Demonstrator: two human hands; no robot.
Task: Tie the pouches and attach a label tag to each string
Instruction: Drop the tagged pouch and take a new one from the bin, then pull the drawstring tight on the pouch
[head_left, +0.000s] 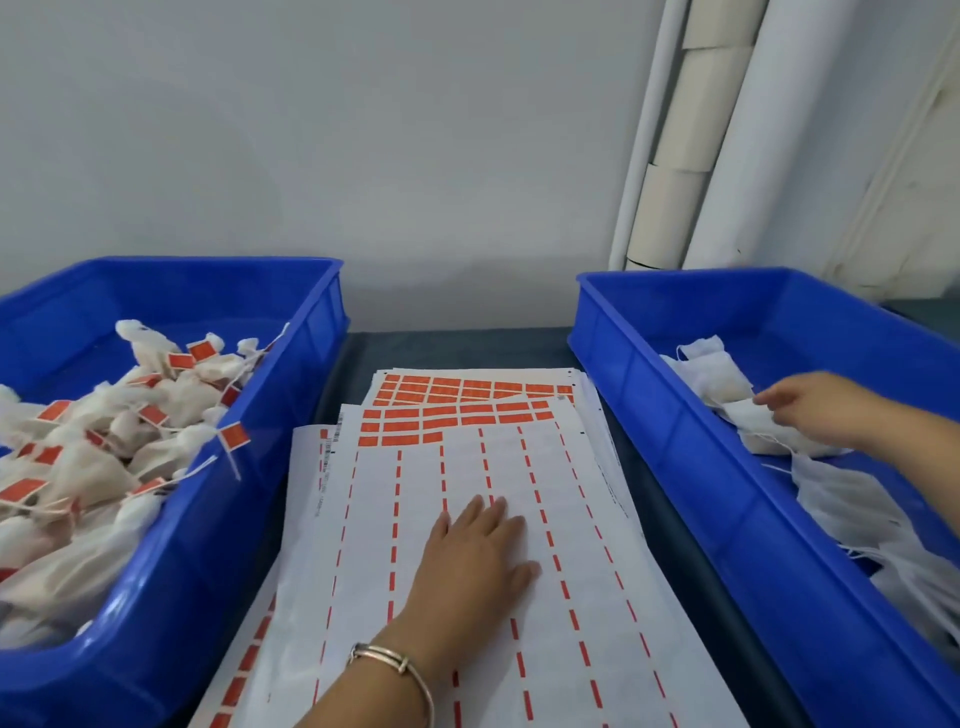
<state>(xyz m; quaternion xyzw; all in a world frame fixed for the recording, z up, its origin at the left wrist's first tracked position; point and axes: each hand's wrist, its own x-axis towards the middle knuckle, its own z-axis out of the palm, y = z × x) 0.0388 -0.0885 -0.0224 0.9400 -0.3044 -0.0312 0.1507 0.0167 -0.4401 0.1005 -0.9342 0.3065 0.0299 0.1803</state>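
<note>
My left hand (480, 553) lies flat with straight fingers on the top label sheet (571, 519), a white backing sheet with several orange labels (415, 413) left near its far end. My right hand (821, 410) reaches into the right blue bin (675, 426) and its fingers touch a white pouch (753, 418) among the untied pouches; whether they grip it is unclear. Tied pouches with orange tags (104, 441) fill the left blue bin (218, 519).
More label sheets are stacked under the top one on the dark table (467, 348) between the bins. A white wall stands behind, and rolls of white and beige material (691, 130) lean in the back right corner.
</note>
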